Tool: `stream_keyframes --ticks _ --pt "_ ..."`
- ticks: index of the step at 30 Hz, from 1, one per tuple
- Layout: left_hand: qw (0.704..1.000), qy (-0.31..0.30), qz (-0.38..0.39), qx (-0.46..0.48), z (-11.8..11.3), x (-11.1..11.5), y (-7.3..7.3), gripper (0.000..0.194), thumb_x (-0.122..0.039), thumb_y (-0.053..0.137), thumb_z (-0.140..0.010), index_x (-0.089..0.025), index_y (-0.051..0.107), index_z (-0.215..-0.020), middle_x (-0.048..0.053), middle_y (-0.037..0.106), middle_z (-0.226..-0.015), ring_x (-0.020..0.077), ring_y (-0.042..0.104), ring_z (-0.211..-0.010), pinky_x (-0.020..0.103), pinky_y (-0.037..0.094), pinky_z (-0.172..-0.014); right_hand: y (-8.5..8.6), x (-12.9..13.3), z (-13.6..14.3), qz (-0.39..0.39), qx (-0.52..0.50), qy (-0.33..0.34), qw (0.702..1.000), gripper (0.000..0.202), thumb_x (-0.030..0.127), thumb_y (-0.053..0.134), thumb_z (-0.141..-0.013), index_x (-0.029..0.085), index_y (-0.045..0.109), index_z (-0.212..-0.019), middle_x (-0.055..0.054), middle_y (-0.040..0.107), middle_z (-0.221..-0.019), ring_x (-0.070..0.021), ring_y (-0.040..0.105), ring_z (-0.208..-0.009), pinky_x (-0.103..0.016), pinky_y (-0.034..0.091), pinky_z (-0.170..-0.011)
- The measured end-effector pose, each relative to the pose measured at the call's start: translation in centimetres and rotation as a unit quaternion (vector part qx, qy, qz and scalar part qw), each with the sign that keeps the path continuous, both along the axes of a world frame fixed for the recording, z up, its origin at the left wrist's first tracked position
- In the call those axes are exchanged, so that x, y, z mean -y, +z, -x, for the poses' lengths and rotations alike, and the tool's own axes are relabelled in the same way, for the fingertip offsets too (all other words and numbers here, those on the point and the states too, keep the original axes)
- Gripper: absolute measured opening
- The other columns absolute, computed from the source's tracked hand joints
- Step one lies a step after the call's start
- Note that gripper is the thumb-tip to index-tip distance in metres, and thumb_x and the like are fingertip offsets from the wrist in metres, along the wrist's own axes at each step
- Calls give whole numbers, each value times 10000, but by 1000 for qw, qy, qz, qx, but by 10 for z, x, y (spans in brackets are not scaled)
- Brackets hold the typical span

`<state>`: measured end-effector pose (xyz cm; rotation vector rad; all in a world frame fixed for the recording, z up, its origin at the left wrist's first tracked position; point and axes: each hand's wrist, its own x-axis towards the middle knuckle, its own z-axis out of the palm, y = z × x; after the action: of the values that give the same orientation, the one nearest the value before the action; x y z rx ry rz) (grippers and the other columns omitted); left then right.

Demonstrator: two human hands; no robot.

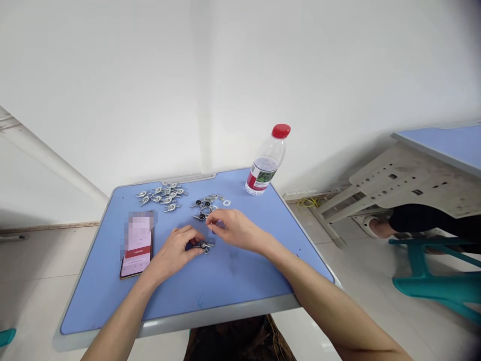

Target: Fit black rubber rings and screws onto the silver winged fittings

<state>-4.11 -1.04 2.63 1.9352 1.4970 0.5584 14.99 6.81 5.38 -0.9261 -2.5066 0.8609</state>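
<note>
My left hand (pixel 179 249) is closed, its thumb and fingertips gripping a small metal valve (pixel 204 245) with a dark round centre, low over the blue desk. Just to the right, my right hand (pixel 235 228) has its thumb and fingers pinched together beside a small heap of parts; what is between them, if anything, is hidden. In that heap, valve bodies with black round faces (pixel 199 203) lie near thin metal pins (pixel 215 197) and a flat oval metal plate (pixel 226 203). Several silvery valves with small levers (pixel 165 194) are grouped at the far left.
A phone (pixel 137 245) with a lit screen lies left of my left hand. A clear water bottle with a red cap (pixel 267 160) stands at the back right of the blue desk (pixel 255 286). Beyond are a white wall, a second desk, a green stool (pixel 432 276) and another person's foot.
</note>
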Motion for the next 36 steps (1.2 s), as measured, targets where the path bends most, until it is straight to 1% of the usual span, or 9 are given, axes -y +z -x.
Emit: stream_keyframes --ticks 3,6,12,17,22,25,30,33,36 --pt "1000 -9 -9 -3 -1 0 -2 135 -281 613 -822 -234 649 -942 9 631 -897 200 566 -866 342 393 -819 9 -2 -5 23 -39 -53 998 159 207 485 -867 173 611 -957 -14 628 -826 -107 502 -656 -223 362 -625" --pt "1000 -18 -17 -6 -1 -1 -4 117 -286 590 -841 -232 649 -926 14 632 -885 199 567 -850 344 395 -814 15 -7 -12 50 -45 -90 994 221 254 413 -897 181 604 -981 16 577 -730 -94 438 -575 -216 337 -565" --pt "999 -32 -13 -4 0 -2 -3 123 -267 562 -856 -233 648 -938 18 628 -887 188 568 -845 333 404 -812 17 -21 -26 60 -47 -156 985 250 247 407 -871 182 617 -992 39 500 -631 -88 367 -519 -207 301 -504" --pt "999 -29 -5 18 1 -1 -4 154 -240 564 -840 -230 641 -974 27 620 -917 183 563 -858 323 424 -813 18 -29 -33 57 -13 -138 989 242 238 431 -871 161 657 -909 3 593 -696 -95 459 -585 -204 321 -530" --pt "999 -24 4 33 3 0 -6 188 -185 547 -812 -222 629 -978 27 625 -921 180 569 -871 319 438 -826 17 -34 -36 25 22 -137 990 210 218 472 -868 158 671 -889 -12 638 -751 -99 514 -636 -203 337 -575" --pt "999 -25 14 41 5 0 -4 218 -158 514 -804 -220 615 -987 31 627 -942 182 570 -892 327 445 -843 16 -37 -41 9 78 -123 989 168 183 502 -837 164 669 -832 -18 653 -768 -107 530 -646 -207 333 -571" --pt "998 -17 22 52 9 0 -1 283 -132 479 -801 -216 593 -1046 44 629 -985 185 573 -919 331 460 -842 17 -41 -51 21 223 -80 971 112 120 566 -744 171 663 -719 -27 656 -717 -132 537 -633 -226 319 -541" --pt "999 -7 20 49 10 0 -1 265 -153 483 -812 -215 595 -1044 43 639 -975 185 584 -902 325 472 -822 18 -41 -53 27 266 -69 961 96 119 591 -719 175 668 -711 -34 662 -719 -147 552 -644 -232 317 -534" --pt "999 6 15 49 12 -1 -3 242 -184 493 -823 -215 596 -1041 35 646 -959 177 597 -872 310 484 -795 18 -42 -52 8 285 -87 955 116 109 577 -717 172 674 -725 -49 664 -726 -160 565 -654 -239 302 -523"
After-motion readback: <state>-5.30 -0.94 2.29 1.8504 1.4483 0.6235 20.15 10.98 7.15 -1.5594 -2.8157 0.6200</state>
